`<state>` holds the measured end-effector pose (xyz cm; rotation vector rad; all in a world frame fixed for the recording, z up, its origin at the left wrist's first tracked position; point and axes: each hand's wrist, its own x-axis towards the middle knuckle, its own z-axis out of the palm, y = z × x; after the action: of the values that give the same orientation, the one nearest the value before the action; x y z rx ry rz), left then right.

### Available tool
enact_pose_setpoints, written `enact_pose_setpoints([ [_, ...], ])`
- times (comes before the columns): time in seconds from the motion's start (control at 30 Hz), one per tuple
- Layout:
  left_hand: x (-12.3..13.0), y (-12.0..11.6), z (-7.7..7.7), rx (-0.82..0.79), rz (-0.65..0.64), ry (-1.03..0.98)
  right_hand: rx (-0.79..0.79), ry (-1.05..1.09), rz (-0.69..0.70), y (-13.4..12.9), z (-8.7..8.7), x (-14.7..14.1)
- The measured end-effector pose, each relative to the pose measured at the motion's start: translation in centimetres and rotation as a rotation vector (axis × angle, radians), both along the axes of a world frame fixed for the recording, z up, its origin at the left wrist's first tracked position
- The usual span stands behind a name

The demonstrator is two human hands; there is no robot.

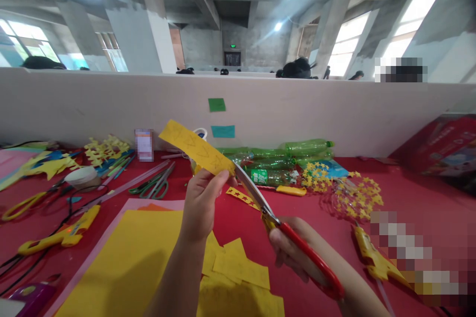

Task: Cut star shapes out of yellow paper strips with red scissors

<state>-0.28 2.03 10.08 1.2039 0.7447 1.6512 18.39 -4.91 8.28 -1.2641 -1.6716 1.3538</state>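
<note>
My left hand (204, 197) pinches the lower end of a yellow paper strip (193, 146), which has star outlines drawn on it and slants up to the left. My right hand (293, 245) is closed round the red handles of a pair of scissors (256, 192). The blades point up to the left, and their tips meet the strip's right end, just beside my left fingers. Below my hands lie cut yellow paper pieces (241, 265) and, at the left, large yellow sheets (130, 252). Behind the scissors rests a small strip with red stars (242, 198).
Green plastic bottles (275, 160) lie along the white partition (111, 108). Yellow stars (359, 195) are heaped at the right, near a yellow glue gun (375, 257). At the left are another glue gun (63, 237), green-handled scissors (158, 185) and a white cup (82, 178).
</note>
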Motion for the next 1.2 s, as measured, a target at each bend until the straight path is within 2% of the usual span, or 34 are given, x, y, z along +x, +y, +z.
enact_pose_setpoints([
  [0.33,-1.3,0.4,-0.4,0.023,-0.012,0.143,0.102,-0.017,0.068,-0.4,0.0,0.3],
  [0.53,-1.8,0.6,-0.4,-0.049,-0.038,0.150,0.023,-0.051,0.106,0.0,0.1,0.5],
  [0.7,-1.7,0.5,-0.4,-0.052,-0.019,0.136,-0.019,-0.046,0.096,0.0,-0.2,0.4],
  [0.87,-1.1,0.1,0.2,-0.006,-0.055,0.117,0.006,-0.012,-0.004,-0.2,-0.6,-0.2],
  [0.97,-0.8,0.0,0.4,0.014,-0.088,0.128,0.000,-0.019,-0.002,-0.4,-0.4,-0.4],
  [1.2,-1.0,0.2,0.2,0.008,-0.043,0.092,0.085,-0.002,0.016,-0.5,0.1,-0.4],
])
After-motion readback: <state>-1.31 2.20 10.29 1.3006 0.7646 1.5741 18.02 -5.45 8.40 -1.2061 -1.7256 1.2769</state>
